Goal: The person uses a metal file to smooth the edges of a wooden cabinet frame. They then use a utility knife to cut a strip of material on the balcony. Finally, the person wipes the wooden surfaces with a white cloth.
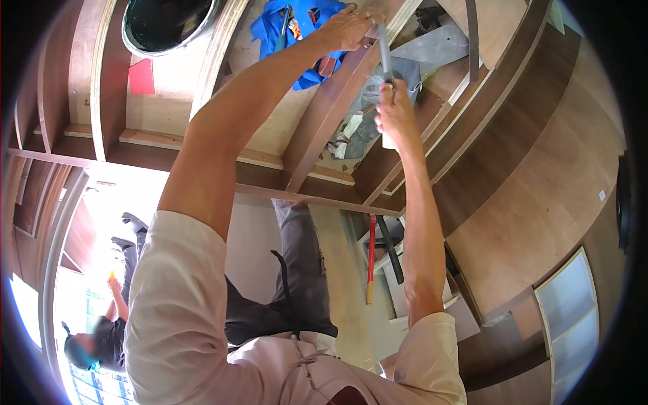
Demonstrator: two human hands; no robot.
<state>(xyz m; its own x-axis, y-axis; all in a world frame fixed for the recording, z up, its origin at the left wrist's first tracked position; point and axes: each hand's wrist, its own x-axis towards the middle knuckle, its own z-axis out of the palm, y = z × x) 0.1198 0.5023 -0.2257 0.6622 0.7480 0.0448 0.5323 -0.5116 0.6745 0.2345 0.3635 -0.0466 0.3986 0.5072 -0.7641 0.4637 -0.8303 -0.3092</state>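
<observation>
Framework (pixel 270 187) of brown boards with pale timber battens fills the upper part of the view, split into compartments; landmark taken as its brown wooden divider board (pixel 334 111), running diagonally between two of them. Right of the divider board: wide curved brown wooden panel (pixel 520 229). Well apart, lower left of the divider board: another person in dark clothing (pixel 115 347). Upper left of it, two compartments over: round black bucket (pixel 156 53) with a pale rim. Immediately left of it: crumpled bright-blue fabric bag (pixel 270 23) with hand tools among its folds. Left hand (pixel 351 30) at the divider board's far end, fingers extended over the edge; whether they pinch anything cannot be told. Right hand (pixel 395 111) just right of the divider board, fingers curled closed around a slender grey rod-shaped tool (pixel 385 57) with a dark collar. Tool relative to grip: grey shaft projects beyond the thumb side toward the left hand, pale end shows below the fist; contact between tip and board unclear. Right of the divider board, beyond the tool: flat grey angular plate (pixel 435 48). Smallest: white rectangular label (pixel 602 195) on the curved panel, far right of the divider board; markings too small to read.
</observation>
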